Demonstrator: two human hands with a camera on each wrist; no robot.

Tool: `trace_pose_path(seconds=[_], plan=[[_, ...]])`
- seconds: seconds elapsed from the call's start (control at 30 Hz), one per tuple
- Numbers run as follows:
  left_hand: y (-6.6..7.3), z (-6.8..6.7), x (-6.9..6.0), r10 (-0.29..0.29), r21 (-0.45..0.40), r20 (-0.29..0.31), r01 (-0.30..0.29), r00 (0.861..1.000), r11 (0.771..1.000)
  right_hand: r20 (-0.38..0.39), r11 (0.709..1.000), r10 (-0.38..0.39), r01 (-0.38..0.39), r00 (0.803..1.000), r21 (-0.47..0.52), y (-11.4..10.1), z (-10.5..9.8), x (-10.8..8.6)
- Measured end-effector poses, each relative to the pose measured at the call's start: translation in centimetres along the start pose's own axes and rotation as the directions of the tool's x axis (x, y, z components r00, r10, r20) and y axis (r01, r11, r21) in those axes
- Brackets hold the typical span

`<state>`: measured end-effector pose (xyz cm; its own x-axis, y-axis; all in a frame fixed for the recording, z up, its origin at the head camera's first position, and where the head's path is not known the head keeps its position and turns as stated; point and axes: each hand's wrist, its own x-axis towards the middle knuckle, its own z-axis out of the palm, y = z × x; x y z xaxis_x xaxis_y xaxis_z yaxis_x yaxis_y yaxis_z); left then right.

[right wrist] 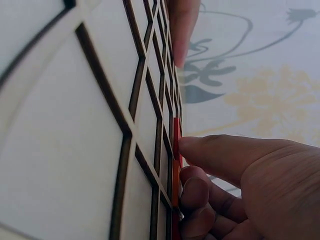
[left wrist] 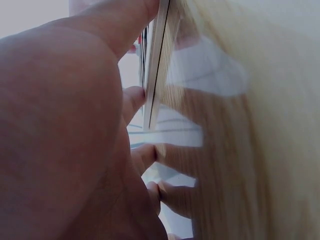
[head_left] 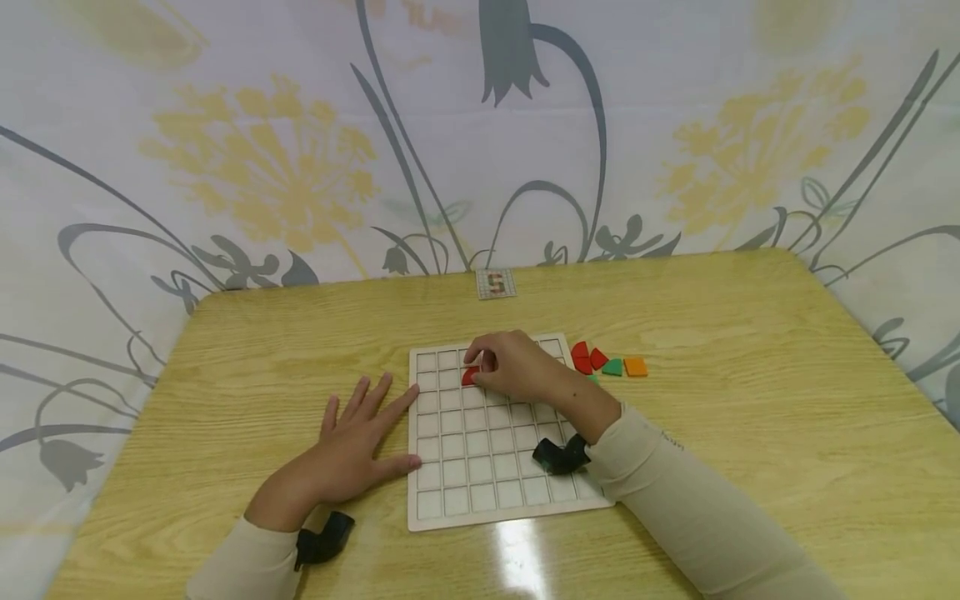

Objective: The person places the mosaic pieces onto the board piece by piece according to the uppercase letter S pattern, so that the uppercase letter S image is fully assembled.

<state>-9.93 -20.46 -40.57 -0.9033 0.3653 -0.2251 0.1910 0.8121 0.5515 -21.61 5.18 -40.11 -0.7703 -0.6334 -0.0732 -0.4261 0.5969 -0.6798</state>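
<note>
Red pc (head_left: 469, 377), thin, pt. hidden

board (head_left: 477, 468) — white, gridded | wedge (head_left: 469, 377) — red | square (head_left: 636, 367): orange | backdrop (head_left: 465, 150): yellow-grey floral

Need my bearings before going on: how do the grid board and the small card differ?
The grid board is much larger than the card. The board lies between the hands, the card at the table's far edge. The right hand covers part of the board; nothing covers the card. Both are pale, squarish and marked with a grid.
</note>
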Motion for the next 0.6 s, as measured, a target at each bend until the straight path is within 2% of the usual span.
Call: trace_pose_path(seconds=[0.33,0.6], plan=[[0.1,0.1,0.1,-0.002,0.002,-0.005,0.002,1.0,1.0,0.0,1.0,-0.014,0.014,1.0,0.02,-0.1,-0.3,-0.3],[0.0,0.1,0.1,-0.005,0.003,-0.009,0.005,1.0,1.0,-0.107,0.998,-0.053,0.056,0.993,0.022,-0.4,-1.4,-1.3]])
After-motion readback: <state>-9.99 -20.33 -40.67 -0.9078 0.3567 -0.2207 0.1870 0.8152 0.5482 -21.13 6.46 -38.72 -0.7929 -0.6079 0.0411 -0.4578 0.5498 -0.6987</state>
